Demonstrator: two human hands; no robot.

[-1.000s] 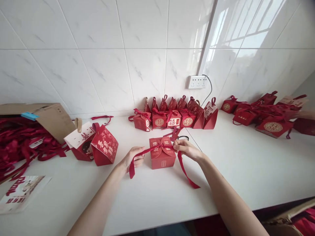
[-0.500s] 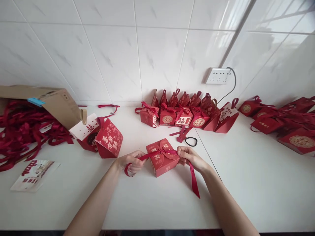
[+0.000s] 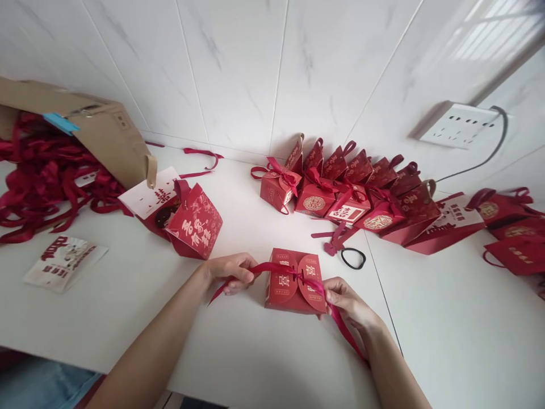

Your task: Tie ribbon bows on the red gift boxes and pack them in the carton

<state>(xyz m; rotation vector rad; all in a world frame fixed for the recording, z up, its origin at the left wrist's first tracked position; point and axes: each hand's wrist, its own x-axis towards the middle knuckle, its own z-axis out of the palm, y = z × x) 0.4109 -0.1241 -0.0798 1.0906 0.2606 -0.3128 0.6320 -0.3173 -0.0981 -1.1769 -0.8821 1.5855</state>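
Note:
A red gift box point(image 3: 283, 298) with gold lettering lies on the white table in front of me. A dark red ribbon point(image 3: 272, 266) runs across its top and crosses at the slots where the curved flaps meet. My left hand point(image 3: 234, 271) pinches one end of the ribbon, left of the box, with a short tail hanging below the fingers. At the box's right edge, my right hand point(image 3: 347, 304) is closed on the other side of the ribbon, its fingers by the box corner. The longer tail trails down past my right wrist.
Rows of red gift boxes point(image 3: 315, 203) stand at the back against the tiled wall. A cardboard box point(image 3: 114, 133) spills ribbons point(image 3: 63, 170) at left. Two triangular boxes point(image 3: 196, 221), a printed packet point(image 3: 63, 264), a black hair tie point(image 3: 353, 258) and a power strip point(image 3: 462, 125) are nearby.
My view has turned and tilted. The gift box now lies squarer to me, having been at an angle. Both hands still hold the ribbon.

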